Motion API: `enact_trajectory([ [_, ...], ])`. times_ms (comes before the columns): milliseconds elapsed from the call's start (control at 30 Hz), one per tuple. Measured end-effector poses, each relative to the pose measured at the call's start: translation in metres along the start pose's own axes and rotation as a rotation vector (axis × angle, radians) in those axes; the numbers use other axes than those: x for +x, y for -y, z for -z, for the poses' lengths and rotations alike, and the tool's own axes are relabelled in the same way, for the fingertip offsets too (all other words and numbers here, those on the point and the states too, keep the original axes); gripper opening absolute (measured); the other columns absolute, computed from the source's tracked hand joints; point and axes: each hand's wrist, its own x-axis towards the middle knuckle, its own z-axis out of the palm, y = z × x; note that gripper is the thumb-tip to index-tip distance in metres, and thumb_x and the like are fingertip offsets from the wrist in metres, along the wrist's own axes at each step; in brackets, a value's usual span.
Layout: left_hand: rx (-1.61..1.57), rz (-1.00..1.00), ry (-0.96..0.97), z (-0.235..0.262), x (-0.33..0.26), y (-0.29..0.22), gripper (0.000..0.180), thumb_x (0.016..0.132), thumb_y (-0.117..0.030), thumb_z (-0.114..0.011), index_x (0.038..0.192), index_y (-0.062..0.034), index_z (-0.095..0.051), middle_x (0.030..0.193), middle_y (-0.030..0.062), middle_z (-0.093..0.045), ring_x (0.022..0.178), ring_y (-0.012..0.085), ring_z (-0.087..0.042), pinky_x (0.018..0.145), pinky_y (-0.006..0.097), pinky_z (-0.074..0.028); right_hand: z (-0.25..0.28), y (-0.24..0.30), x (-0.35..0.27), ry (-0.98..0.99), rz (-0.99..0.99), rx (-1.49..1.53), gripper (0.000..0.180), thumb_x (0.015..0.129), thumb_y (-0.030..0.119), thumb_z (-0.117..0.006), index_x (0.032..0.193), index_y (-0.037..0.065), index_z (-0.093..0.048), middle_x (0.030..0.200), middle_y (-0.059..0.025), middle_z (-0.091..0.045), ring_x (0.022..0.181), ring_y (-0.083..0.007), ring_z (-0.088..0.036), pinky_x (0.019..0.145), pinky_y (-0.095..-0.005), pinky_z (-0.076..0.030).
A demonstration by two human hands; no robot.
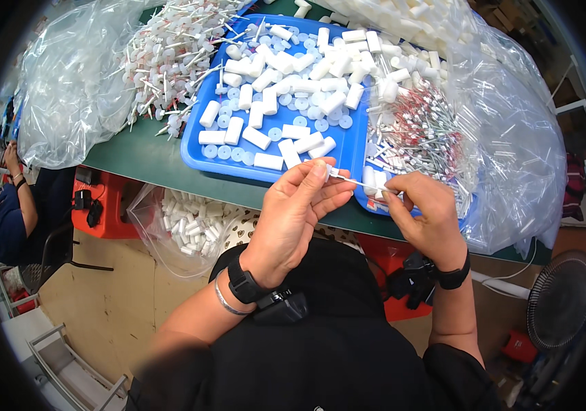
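Note:
My left hand (296, 205) pinches a small white plastic piece (335, 172) between thumb and fingers, above the near edge of the blue tray (190, 140). A thin white stick (354, 181) runs from that piece toward my right hand (426, 212). Its far end lies between my right thumb and forefinger, which are closed on it. Whether the stick sits inside the piece is too small to tell. Beyond my hands, white cylinders (257, 138) and translucent round discs (274, 134) lie loose in the tray.
Thin red, white and metallic sticks (430, 130) are heaped right of the tray, beside a clear plastic bag (522, 171). Left stand disc-ended sticks (170, 58) and another bag (67, 103). Below the green table (129, 154) hangs a bag of cylinders (194, 222). A fan (563, 301) stands right; a person (9, 222) sits left.

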Motion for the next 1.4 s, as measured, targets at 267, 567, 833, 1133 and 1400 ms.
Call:
enact_trajectory([
  [267,-0.018,-0.015,-0.005,0.0,0.0,0.0,0.033,0.105,-0.028,-0.06,0.123,-0.0004,-0.062,0.111,0.0141,-0.07,0.107,0.0242,-0.071,0.095,0.034,-0.059,-0.005,0.002,0.0,-0.067,0.029,0.013,0.014,0.081,-0.002,-0.075,0.091,0.002,-0.067,0.08,-0.0087,-0.068,0.064,-0.0251,-0.064,0.058,-0.0367,-0.049],
  [567,-0.025,-0.018,-0.017,0.003,0.0,0.002,0.032,0.105,-0.027,-0.06,0.122,-0.0002,-0.062,0.111,0.0144,-0.07,0.106,0.0238,-0.071,0.095,0.034,-0.059,-0.004,0.004,0.0,-0.058,0.026,-0.01,0.017,0.079,-0.003,-0.077,0.091,0.002,-0.066,0.08,-0.0092,-0.067,0.068,-0.0271,-0.065,0.061,-0.0373,-0.05],
  [833,0.003,0.05,0.087,0.001,-0.002,0.009,0.038,0.106,-0.025,-0.057,0.132,0.0028,-0.057,0.122,0.0157,-0.067,0.112,0.0223,-0.067,0.101,0.035,-0.055,-0.016,0.015,0.003,-0.015,-0.113,0.141,0.009,0.087,0.003,-0.074,0.092,0.002,-0.067,0.08,-0.0108,-0.068,0.064,-0.0227,-0.065,0.06,-0.0333,-0.05],
  [1133,0.306,-0.106,0.153,0.002,-0.004,0.01,0.042,0.107,-0.025,-0.055,0.14,0.002,-0.053,0.129,0.0141,-0.066,0.116,0.0192,-0.064,0.103,0.034,-0.051,-0.015,0.006,0.0,0.215,-0.757,0.872,0.03,0.109,0.025,-0.053,0.102,-0.001,-0.067,0.078,-0.0046,-0.068,0.06,-0.007,-0.056,0.056,-0.0237,-0.046],
  [1400,0.041,0.005,0.076,0.011,-0.001,0.003,0.039,0.107,-0.026,-0.054,0.136,0.0009,-0.055,0.119,0.0142,-0.069,0.103,0.0196,-0.07,0.092,0.033,-0.056,-0.02,-0.015,-0.005,0.102,-0.41,-0.14,0.03,0.089,0.015,-0.074,0.113,0.002,-0.065,0.081,-0.0166,-0.071,0.068,-0.0371,-0.068,0.06,-0.0442,-0.051],
])
